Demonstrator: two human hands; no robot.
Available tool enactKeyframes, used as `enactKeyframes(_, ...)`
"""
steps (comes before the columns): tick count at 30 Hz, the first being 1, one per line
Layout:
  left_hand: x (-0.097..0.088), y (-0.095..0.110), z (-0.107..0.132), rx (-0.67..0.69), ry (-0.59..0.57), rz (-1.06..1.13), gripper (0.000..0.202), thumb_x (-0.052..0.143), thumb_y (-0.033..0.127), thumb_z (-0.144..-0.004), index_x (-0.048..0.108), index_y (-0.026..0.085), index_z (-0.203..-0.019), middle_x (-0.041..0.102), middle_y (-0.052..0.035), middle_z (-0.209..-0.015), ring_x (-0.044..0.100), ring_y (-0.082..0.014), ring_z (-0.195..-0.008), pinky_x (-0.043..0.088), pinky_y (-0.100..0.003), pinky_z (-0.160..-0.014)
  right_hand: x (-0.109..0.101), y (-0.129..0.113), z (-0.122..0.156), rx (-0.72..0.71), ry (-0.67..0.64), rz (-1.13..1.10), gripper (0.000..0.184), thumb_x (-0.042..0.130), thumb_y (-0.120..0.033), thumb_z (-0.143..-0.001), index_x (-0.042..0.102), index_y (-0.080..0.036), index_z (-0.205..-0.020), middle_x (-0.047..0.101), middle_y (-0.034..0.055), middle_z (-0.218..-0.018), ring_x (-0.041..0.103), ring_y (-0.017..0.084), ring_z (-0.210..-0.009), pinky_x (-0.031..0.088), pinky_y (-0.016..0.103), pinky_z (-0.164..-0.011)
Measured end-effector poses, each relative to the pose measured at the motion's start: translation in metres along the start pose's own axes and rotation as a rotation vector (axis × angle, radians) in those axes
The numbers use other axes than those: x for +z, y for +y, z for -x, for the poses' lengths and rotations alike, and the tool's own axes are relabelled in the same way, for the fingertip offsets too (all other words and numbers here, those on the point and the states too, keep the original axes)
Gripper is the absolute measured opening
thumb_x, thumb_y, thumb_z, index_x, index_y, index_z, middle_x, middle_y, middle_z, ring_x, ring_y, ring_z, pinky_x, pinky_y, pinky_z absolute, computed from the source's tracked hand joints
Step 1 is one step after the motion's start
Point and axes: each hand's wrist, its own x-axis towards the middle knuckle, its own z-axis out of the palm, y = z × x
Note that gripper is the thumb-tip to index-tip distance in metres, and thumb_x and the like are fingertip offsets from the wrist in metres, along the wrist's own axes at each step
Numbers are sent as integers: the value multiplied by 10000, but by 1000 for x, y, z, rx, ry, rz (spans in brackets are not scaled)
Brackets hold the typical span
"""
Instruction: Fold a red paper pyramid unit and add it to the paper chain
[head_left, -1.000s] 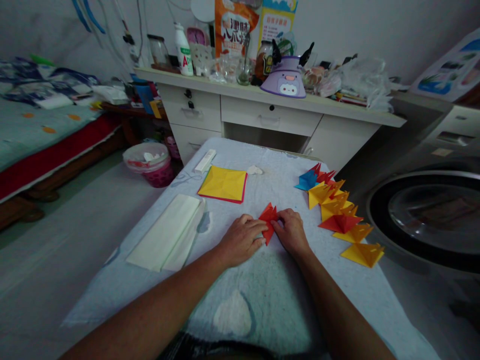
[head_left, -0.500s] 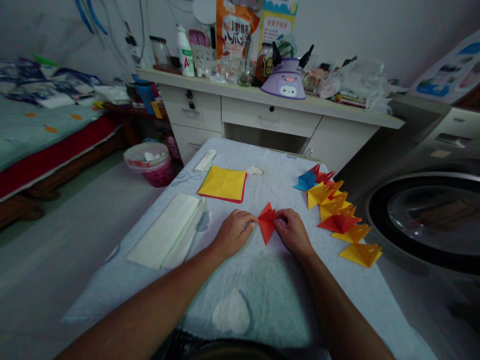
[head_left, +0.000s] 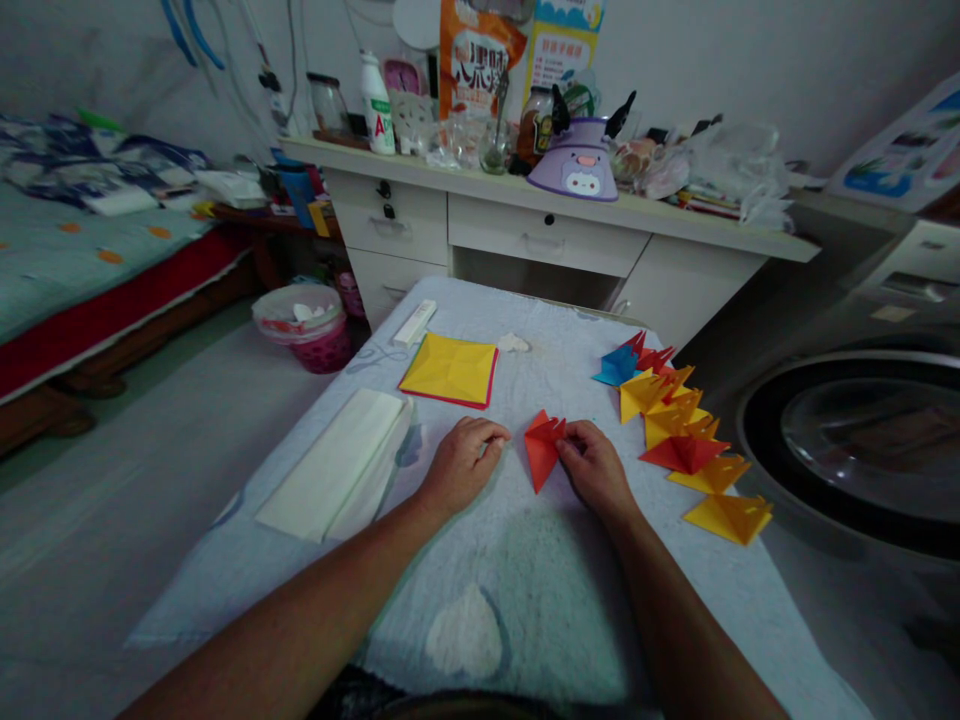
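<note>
A folded red paper piece lies on the cloth-covered table between my hands. My right hand pinches its right edge with curled fingers. My left hand rests on the cloth just left of the piece, fingers curled, apart from the paper and holding nothing. A stack of yellow square sheets lies beyond my left hand. A row of finished folded pieces, blue, red, yellow and orange, runs along the table's right edge.
A folded white cloth lies at the left of the table, a white stick-shaped object at the far left corner. A cluttered desk stands behind, a bed at left, a pink bin on the floor, a washing machine at right.
My left hand has let go of the red piece and drawn back to the left. The right hand keeps hold of the piece, which now lies more in the open.
</note>
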Motion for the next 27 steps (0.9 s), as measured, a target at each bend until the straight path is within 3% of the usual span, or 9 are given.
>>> enactKeyframes(9, 2, 3, -1, 22, -41, 7, 189, 492, 187, -884, 678, 211, -906, 714, -30, -915, 618, -196, -909, 462, -344, -845, 1, -7, 5, 84, 98, -311, 178, 500, -334, -864, 610, -213, -933, 657, 26, -770, 601, 186, -693, 473, 284, -603)
enactKeyframes(12, 2, 3, -1, 27, -45, 8, 194, 490, 196, -888, 682, 215, -909, 714, -29, -917, 618, -197, -911, 462, -343, -841, -1, -10, 5, 115, 146, -394, 161, 526, -349, -864, 595, -216, -925, 672, 29, -797, 627, 187, -708, 498, 288, -617)
enactKeyframes(19, 2, 0, 0, 22, -37, 7, 171, 497, 186, -886, 666, 209, -890, 708, -28, -911, 613, -192, -903, 454, -336, -830, -20, -7, 1, -7, 480, -234, 146, 545, -261, -862, 629, -197, -963, 653, 85, -1045, 618, 210, -998, 483, 385, -929)
enactKeyframes(27, 2, 0, 1, 23, -49, 12, 172, 496, 181, -886, 667, 200, -894, 707, -31, -908, 612, -192, -899, 455, -342, -827, -42, 9, -2, 66, 680, -136, 196, 561, -265, -841, 638, -168, -994, 654, 93, -999, 623, 215, -937, 482, 415, -907)
